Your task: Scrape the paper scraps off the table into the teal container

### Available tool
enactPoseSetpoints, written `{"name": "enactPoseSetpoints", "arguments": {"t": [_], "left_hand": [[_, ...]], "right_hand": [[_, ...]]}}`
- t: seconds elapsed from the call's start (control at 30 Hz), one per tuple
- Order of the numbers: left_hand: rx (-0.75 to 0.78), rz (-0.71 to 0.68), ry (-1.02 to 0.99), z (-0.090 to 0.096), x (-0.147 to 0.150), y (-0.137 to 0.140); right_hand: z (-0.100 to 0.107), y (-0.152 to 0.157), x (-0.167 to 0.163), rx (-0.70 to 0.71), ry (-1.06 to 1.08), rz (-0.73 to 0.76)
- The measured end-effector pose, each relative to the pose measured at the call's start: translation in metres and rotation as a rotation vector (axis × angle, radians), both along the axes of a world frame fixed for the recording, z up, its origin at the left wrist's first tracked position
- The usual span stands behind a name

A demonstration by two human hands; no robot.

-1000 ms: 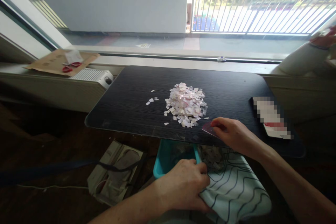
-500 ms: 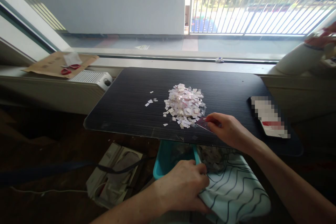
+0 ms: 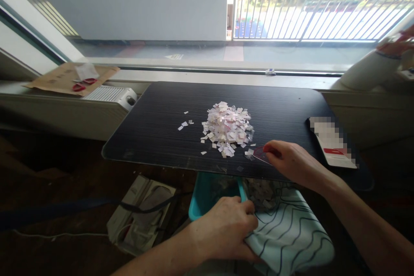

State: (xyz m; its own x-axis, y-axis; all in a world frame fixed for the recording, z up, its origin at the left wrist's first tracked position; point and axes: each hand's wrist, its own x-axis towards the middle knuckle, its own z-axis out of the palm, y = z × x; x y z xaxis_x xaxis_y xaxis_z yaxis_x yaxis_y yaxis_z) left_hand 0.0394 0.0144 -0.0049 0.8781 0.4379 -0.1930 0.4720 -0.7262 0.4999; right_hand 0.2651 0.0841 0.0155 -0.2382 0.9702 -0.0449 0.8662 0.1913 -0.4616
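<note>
Heap of small white paper scraps [image 3: 226, 127]: lay midway along a black wood-grained tabletop [image 3: 155, 129]. Right hand [image 3: 293, 164]: pinched a translucent purplish plastic card [image 3: 261, 155], loose scraps [image 3: 249, 153] at its tip. Left hand [image 3: 223, 224]: clasped the edge of a pale-green, dark-lined cloth [image 3: 294, 233] beside a turquoise plastic bin [image 3: 196, 207].

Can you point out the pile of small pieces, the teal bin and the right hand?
Pile of small pieces [image 3: 227, 128]: head view, middle of the heap.
Teal bin [image 3: 194, 202]: head view, left wall.
Right hand [image 3: 287, 159]: head view, back of the hand.
</note>
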Motion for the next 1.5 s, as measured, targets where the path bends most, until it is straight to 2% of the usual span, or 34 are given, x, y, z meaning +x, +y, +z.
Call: {"name": "enactPoseSetpoints", "arguments": {"t": [0.2, 0.4, 0.53, 0.67, 0.87, 1.03, 1.13, 1.27, 1.33, 1.5], "left_hand": [[0.020, 0.002, 0.017, 0.001, 0.002, 0.000], [0.018, 0.017, -0.005, -0.002, 0.001, -0.002], [0.011, 0.020, 0.000, -0.001, 0.002, -0.001], [0.005, 0.012, -0.005, 0.000, 0.002, 0.000], [0.013, 0.022, -0.016, -0.001, 0.001, -0.001], [0.010, 0.023, -0.021, -0.002, 0.001, -0.001], [0.010, 0.025, -0.016, -0.001, 0.001, -0.001], [-0.002, 0.013, 0.001, 0.001, 0.002, 0.001], [-0.005, 0.013, 0.003, 0.000, 0.002, 0.000], [0.012, 0.024, -0.015, -0.003, 0.001, -0.002]], "right_hand": [[-0.002, 0.009, -0.011, 0.007, 0.069, 0.020], [-0.011, 0.017, -0.003, 0.114, 0.096, -0.071], [-0.011, 0.012, 0.002, 0.081, 0.069, -0.020], [-0.009, 0.010, 0.002, 0.120, 0.035, -0.068], [-0.007, 0.012, 0.001, 0.082, 0.001, -0.014], [-0.001, 0.014, 0.009, 0.165, -0.023, -0.105], [0.000, 0.013, 0.013, 0.135, 0.028, -0.155], [-0.003, 0.011, 0.006, 0.029, 0.112, -0.031], [-0.004, 0.011, 0.000, 0.023, 0.083, 0.015], [-0.004, 0.013, -0.002, 0.111, -0.016, -0.058]]}}
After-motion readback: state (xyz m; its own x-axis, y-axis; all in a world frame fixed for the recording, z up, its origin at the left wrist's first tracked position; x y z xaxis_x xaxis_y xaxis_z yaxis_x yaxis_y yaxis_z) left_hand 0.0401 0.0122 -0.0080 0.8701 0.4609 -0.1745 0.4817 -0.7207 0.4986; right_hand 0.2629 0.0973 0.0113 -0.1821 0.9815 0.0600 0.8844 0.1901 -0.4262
